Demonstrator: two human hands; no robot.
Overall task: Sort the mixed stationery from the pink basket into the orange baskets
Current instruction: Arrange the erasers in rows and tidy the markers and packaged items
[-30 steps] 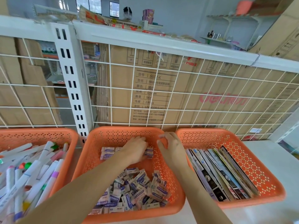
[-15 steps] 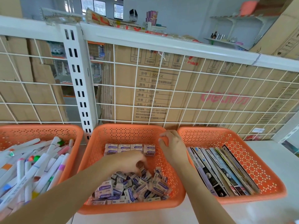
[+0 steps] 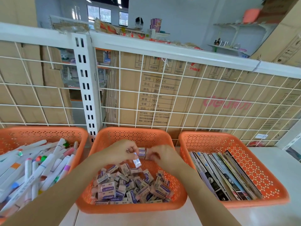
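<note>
While reaching with both forearms over the middle orange basket (image 3: 133, 134), pinches with the left grip (image 3: 118, 154) a small white-and-blue eraser (image 3: 136, 161). Holds it clear of the loose pile below, hanging at a tilt from the fingertips. Places the right grip (image 3: 162, 158) just beside it, fingers curled against the near end of a short row of erasers (image 3: 141, 152) standing along the back wall of that basket. Cannot tell, through the blur, whether pinching the end eraser or only touching it. Brings the two grips close together above the back half of the basket, yet apart, with the row showing in the gap between them.

Below the wrists, a heap of erasers (image 3: 130, 185) in pink-and-purple sleeves printed ERASER, jumbled at all angles and covering the near half of the basket floor.

To the left, in a second orange basket (image 3: 40, 133), markers (image 3: 40, 168) with white barrels and caps of many colours, piled loosely and mostly pointing toward the back wall. To the right, in a third orange basket (image 3: 228, 141), thin booklets (image 3: 228, 176) set on edge, side by side, filling the left part and leaving the perforated floor bare on the right.

All three baskets in a line on a pale surface (image 3: 276, 168), close up against a white wire grid (image 3: 179, 93). Behind the grid, brown cardboard boxes (image 3: 162, 110) with printed labels. Between the second and the middle basket, rising from behind them, a white slotted post (image 3: 86, 88).
</note>
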